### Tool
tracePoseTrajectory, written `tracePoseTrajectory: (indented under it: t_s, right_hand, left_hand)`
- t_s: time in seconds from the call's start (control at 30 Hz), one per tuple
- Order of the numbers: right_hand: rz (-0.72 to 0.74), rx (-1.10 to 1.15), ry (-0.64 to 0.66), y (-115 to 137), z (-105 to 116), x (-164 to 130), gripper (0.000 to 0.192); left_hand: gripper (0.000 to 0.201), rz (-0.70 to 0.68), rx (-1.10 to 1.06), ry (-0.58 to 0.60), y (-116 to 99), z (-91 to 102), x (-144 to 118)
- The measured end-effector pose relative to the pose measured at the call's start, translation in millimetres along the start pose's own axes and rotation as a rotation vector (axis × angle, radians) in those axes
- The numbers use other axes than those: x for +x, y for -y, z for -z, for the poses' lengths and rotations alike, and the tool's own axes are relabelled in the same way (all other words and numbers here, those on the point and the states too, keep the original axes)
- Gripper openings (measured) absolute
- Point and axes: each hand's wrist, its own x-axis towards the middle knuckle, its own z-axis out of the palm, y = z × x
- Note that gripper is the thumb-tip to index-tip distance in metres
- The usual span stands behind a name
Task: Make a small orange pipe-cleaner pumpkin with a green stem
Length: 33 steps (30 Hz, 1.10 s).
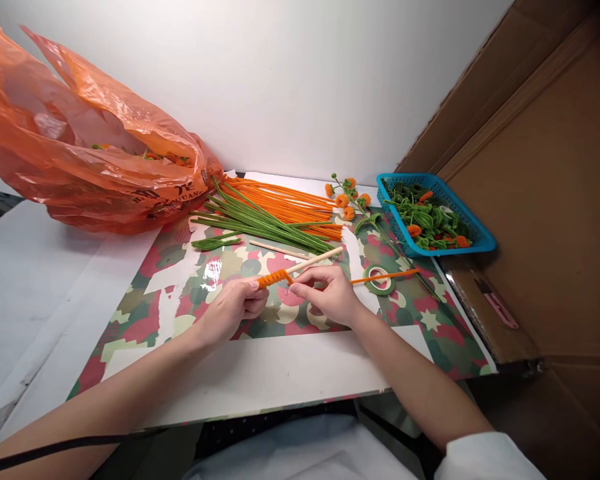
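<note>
Clearly winding: left hand point(233, 308) pinching coil point(274, 278) tight on stick point(314, 259), right hand point(325, 293) gripping wire point(383, 276) taut (spare stems point(275, 213) near).

Both hands pinch an orange pipe cleaner point(275, 278) coiled round a wooden stick point(313, 260): left hand point(233, 308) at 9 o'clock of the coil, right hand point(327, 293) at 3.

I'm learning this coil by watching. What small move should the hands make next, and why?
Probably one more turn: the right hand carries the orange pipe cleaner around the wooden stick beside the existing coil, which the left hand pinches. A long straight tail remains unwound.
</note>
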Motion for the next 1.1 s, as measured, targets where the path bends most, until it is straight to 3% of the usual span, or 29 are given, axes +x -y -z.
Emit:
tracePoseTrajectory:
  t_s: [0.13,0.23,0.37,0.63,0.83,1.1]
  right_hand:
    - [-0.220,0.183,0.315,4.6,9.3,2.7,0.027]
    - [-0.327,0.195,0.437,8.6,15.4,4.8,0.030]
    - [-0.355,0.220,0.412,12.3,19.3,6.2,0.029]
    - [-0.333,0.093,0.436,11.5,30.5,7.0,0.024]
    - [-0.245,-0.017,0.362,9.5,32.6,6.4,0.023]
    - [-0.061,-0.233,0.133,9.7,21.3,1.0,0.013]
  left_hand:
    - [0.035,0.024,-0.142,0.269,6.3,8.5,-1.7]
    - [0.035,0.067,-0.136,0.365,6.7,13.6,-3.1]
    - [0.033,0.095,-0.101,0.465,3.5,17.8,-4.2]
    - [0.031,0.102,0.078,0.553,-4.4,18.8,-2.9]
    - [0.036,-0.013,0.386,0.497,-11.1,19.6,-3.5]
    - [0.031,-0.061,0.745,0.352,-15.4,14.5,-2.2]
